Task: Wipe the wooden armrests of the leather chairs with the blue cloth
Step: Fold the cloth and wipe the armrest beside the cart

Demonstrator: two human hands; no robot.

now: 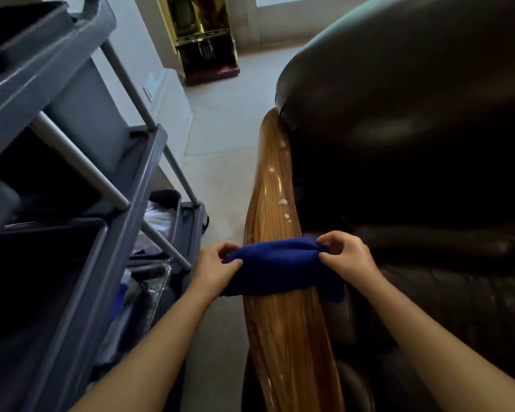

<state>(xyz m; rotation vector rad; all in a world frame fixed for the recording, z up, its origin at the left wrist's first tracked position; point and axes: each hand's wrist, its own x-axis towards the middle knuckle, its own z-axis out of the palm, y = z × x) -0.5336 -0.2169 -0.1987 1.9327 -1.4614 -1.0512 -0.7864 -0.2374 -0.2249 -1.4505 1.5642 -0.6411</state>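
Right, we're looking straight down at the wooden armrest (283,203), glossy and striped in the grain, running away from us along the side of the dark leather chair (413,129). Draped across it is the blue cloth (275,264), folded into a thick band that lies crosswise over the wood, its ends hanging off both edges. Our left hand (213,267) has the left end pinched between thumb and fingers, closed tight on the fabric just off the outer edge of the armrest. Our right hand (347,257) is doing the same on the other side, fingertips bunched and clamped on the right end, over the gap between wood and leather. Both bare forearms reach in from the bottom of the view.

Further up the armrest, beyond the cloth, we can see small white blobs (283,208) sitting on the shiny wood, and another pale smear near where the armrest meets the chair back. To our left stands a grey utility cart (80,162) with metal posts and shelves, close beside the chair, its lower contents too dim to name. Pale tiled floor (220,150) stretches between them.
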